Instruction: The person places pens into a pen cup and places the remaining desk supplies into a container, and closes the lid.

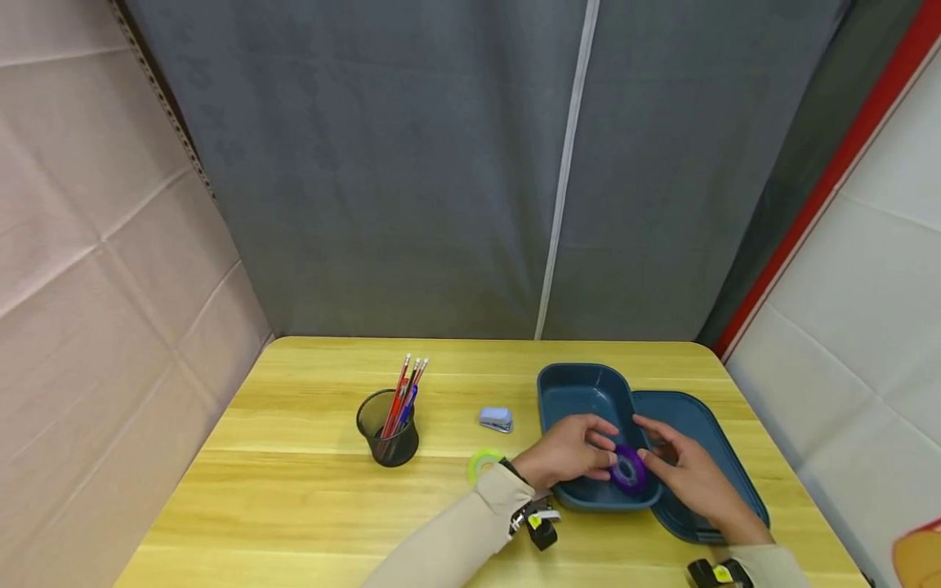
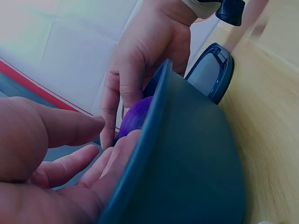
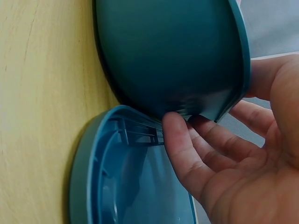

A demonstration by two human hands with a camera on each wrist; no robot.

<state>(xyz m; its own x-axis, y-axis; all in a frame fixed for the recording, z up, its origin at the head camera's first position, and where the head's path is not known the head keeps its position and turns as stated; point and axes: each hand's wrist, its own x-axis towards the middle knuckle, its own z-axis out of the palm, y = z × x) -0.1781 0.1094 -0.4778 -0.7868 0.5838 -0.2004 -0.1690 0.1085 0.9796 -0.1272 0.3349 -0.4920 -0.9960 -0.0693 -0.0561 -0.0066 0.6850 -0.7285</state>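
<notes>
Inside the near end of a dark blue box [image 1: 579, 392] is a purple tape roll [image 1: 628, 471], tilted between the two hands. My left hand [image 1: 569, 449] reaches over the box from the left and holds the roll's left edge with its thumb side; its other fingers [image 2: 70, 163] are spread apart. On the opposite side, my right hand [image 1: 687, 469] has its thumb at the roll's right edge. The right wrist view shows its loosely bent fingers [image 3: 175, 133] at the box's outer wall. The box wall partly hides the roll in the left wrist view.
A blue lid [image 1: 687, 408] lies partly under the box's right side. To the left are a light blue stapler [image 1: 496, 418], a green tape roll [image 1: 478, 459] and a black mesh cup [image 1: 390, 445] with pencils and pens. A small light object sits near the left wrist.
</notes>
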